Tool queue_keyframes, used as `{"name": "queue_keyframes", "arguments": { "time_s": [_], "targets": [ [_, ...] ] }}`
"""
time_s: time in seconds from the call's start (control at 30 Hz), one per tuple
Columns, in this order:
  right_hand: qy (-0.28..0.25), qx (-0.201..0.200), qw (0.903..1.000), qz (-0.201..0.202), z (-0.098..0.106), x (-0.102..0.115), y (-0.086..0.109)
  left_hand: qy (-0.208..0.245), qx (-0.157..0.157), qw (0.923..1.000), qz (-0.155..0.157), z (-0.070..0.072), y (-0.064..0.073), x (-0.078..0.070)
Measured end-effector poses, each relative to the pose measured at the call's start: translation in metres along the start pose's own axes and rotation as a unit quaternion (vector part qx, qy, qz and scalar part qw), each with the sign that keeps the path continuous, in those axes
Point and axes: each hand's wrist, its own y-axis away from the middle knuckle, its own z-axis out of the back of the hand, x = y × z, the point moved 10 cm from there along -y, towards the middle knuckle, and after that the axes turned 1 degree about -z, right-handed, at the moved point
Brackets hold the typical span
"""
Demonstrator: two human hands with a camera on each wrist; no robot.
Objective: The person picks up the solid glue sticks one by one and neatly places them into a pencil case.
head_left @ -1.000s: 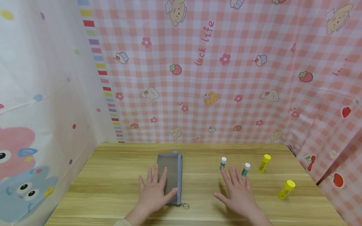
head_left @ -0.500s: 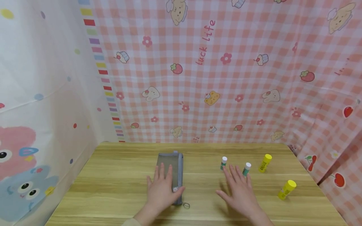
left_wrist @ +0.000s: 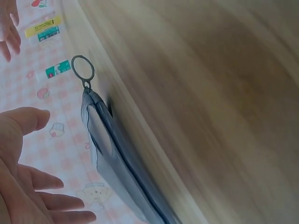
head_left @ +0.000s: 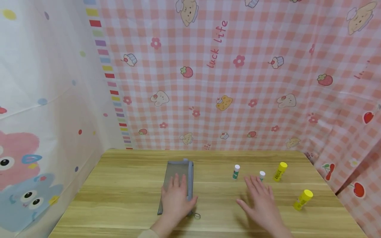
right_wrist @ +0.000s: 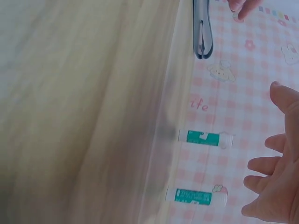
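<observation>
Hovering above a grey mesh zip pouch [head_left: 172,168], the left hand [head_left: 176,201] is hanging palm-down in the head view, its fingers extended, slightly apart and holding nothing. The right hand [head_left: 263,205] is hanging near two white-capped green glue sticks, the nearer-centre one [head_left: 236,172] standing fully visible, the other [head_left: 262,176] being partly hidden; its fingers are likewise reaching out uncurled, clamped on nothing. Two yellow glue sticks, a rear one [head_left: 280,172] and a front one [head_left: 303,200], are standing further right on the wooden counter [head_left: 119,185].

In the left wrist view, the pouch is lying flat on the counter, its ring pull [left_wrist: 87,80] projecting from one end; patterned cloth [left_wrist: 60,102] is showing between pouch and fingers.

In the right wrist view, both green sticks are standing apart from the right fingers.

The step in hand seems to be preceding any grasp; the next move is probably calling for lowering a hand and curling its fingers around one chosen object.
</observation>
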Motion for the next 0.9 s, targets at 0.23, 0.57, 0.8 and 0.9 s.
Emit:
{"name": "queue_keyframes", "arguments": {
  "time_s": [0.23,0.57,0.8,0.9],
  "targets": [
    [0.001,-0.021,0.9998,-0.005,0.01,-0.013,0.007,-0.006,0.018,0.9996,0.023,-0.008,-0.003,-0.001],
    [0.001,-0.059,0.9982,-0.004,0.033,-0.031,0.015,-0.037,0.048,0.9968,0.052,-0.022,-0.005,0.0],
    [0.0,-0.084,0.9965,-0.001,0.042,-0.041,0.022,-0.041,0.071,0.994,0.072,-0.03,-0.003,0.003],
    [-0.002,-0.082,0.9966,-0.004,0.045,-0.042,0.023,-0.048,0.082,0.9923,0.079,-0.034,-0.003,0.004]
  ]
}}
